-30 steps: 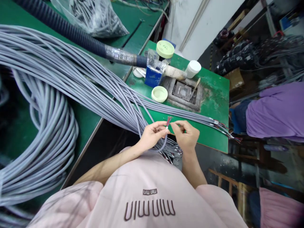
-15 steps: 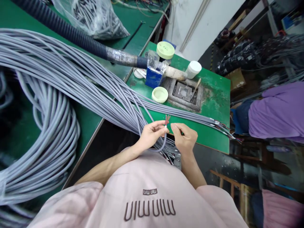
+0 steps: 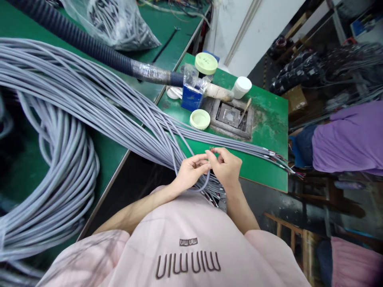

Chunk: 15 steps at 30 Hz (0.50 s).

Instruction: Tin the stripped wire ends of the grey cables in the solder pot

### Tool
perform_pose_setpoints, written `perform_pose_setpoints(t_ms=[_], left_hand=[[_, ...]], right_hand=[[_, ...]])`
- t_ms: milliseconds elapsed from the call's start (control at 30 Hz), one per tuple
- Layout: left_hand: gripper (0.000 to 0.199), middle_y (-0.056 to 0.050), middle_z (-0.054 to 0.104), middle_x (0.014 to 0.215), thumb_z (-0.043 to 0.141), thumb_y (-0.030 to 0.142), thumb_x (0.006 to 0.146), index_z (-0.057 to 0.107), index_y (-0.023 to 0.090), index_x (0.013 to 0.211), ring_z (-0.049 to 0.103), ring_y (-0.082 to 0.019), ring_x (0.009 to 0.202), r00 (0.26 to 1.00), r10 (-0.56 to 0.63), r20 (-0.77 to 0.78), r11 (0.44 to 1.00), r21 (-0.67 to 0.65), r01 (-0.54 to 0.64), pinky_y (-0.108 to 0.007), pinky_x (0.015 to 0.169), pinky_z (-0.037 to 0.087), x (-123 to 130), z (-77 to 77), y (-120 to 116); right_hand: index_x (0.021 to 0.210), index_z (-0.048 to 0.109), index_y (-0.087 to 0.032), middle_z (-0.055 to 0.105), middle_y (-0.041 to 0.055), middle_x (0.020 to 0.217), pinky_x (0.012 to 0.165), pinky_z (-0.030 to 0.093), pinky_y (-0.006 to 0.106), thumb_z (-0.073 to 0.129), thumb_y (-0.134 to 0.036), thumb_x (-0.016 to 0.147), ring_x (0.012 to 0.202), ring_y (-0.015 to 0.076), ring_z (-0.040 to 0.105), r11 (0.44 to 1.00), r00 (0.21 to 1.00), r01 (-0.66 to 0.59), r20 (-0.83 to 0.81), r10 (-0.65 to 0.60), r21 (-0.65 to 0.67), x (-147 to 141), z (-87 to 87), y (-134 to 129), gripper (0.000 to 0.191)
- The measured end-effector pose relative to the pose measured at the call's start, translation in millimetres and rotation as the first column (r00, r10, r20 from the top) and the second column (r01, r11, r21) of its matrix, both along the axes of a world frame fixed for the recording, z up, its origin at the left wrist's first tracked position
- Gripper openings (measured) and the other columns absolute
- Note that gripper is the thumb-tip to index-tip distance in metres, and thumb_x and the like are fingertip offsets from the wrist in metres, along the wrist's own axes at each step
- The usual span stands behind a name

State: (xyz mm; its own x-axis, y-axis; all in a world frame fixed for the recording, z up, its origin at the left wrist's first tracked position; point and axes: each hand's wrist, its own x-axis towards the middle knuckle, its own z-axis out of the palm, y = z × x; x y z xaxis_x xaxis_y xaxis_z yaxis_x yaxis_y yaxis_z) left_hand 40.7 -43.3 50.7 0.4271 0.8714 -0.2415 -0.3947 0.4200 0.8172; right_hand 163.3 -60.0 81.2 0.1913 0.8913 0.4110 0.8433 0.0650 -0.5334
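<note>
Through the head camera, I have both hands together near the middle of the frame, just past the pink shirt. The left hand (image 3: 189, 172) has its grip closed, thumb and fingers pinching the end of a gray cable (image 3: 208, 176), which curves down below the fingertips. With the right hand (image 3: 228, 166) I have thumb and forefinger pressed together on the thin reddish wires (image 3: 212, 149) at that cable's tip; the fingers hide most of them, so I cannot tell how many I have. The two hands are very close at the fingertips.

Just beyond them, a bundle (image 3: 119, 109) of gray cables runs from the left edge across the green tabletop (image 3: 269, 123), its bared ends reaching past the right edge. More cable ends hang beneath my hands. A thick coil (image 3: 70, 159) fills the left of the frame.

Above the bundle, at upper center, a shallow pale green dish (image 3: 200, 119) sits beside a grimy square frame (image 3: 230, 116) with a stick (image 3: 245, 111) leaning in it. A white cup (image 3: 242, 87), a blue box (image 3: 191, 97) and a lidded tub (image 3: 206, 64) stand nearby. A dark ribbed hose (image 3: 98, 50) comes in from the upper left, below a clear bag (image 3: 119, 26) of gray pieces. A person in purple (image 3: 350, 137) is at the right edge.
</note>
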Motion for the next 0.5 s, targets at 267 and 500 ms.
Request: perform_pose_setpoints(t_ms=[267, 500], left_hand=[[0.042, 0.000, 0.069, 0.063, 0.085, 0.036, 0.055, 0.072, 0.014, 0.088, 0.059, -0.008, 0.054, 1.000, 0.004, -0.021, 1.000, -0.030, -0.004, -0.021, 0.055, 0.049, -1, -3.2, -4], [0.041, 0.002, 0.066, 0.062, 0.083, 0.035, 0.059, 0.070, 0.013, 0.091, 0.057, -0.007, 0.053, 0.999, 0.028, -0.036, 1.000, -0.007, -0.029, -0.021, 0.056, 0.050, -3, -3.6, 2]], right_hand=[[0.058, 0.059, -0.018, 0.051, -0.0038, 0.051, 0.051, 0.034, 0.023, 0.055, -0.034, 0.086, 0.049, 0.0095, 0.044, 0.983, 0.967, 0.144, -0.226, -0.116, 0.112, 20, 17.4, 17, 0.032], [0.073, 0.064, -0.019, 0.057, -0.0030, 0.062, 0.055, 0.040, 0.025, 0.061, -0.037, 0.082, 0.055, 0.0109, 0.049, 1.000, 0.969, -0.003, -0.248, 0.003, 0.001, 24, 18.7, 4, 0.021]])
